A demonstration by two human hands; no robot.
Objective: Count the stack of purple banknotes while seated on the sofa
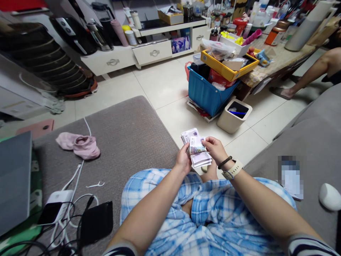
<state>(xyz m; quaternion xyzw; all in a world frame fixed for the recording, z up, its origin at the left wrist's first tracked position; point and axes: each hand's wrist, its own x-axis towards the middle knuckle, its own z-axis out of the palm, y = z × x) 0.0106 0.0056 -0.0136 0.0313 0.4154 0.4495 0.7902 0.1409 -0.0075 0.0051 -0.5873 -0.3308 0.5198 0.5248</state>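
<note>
A folded stack of banknotes [201, 159], pale purple with a 5 showing on one note, is held over my lap between both hands. My left hand [183, 159] is closed around the stack's left side, thumb on top. At the upper right corner my right hand [215, 147] pinches the edge of a single banknote [196, 141] that is bent up from the rest. A dark bracelet [225, 162] and a cream watch [232, 169] are on my right wrist. Below the notes are my blue plaid trousers [160, 199].
On the grey sofa [133, 124] lie pink socks [86, 145], a power strip [61, 199] with cables, a black pouch [96, 222] and a laptop [13, 177]. A beige bin [231, 122] and a blue basket [202, 89] stand ahead. Another person's leg [311, 73] shows at right.
</note>
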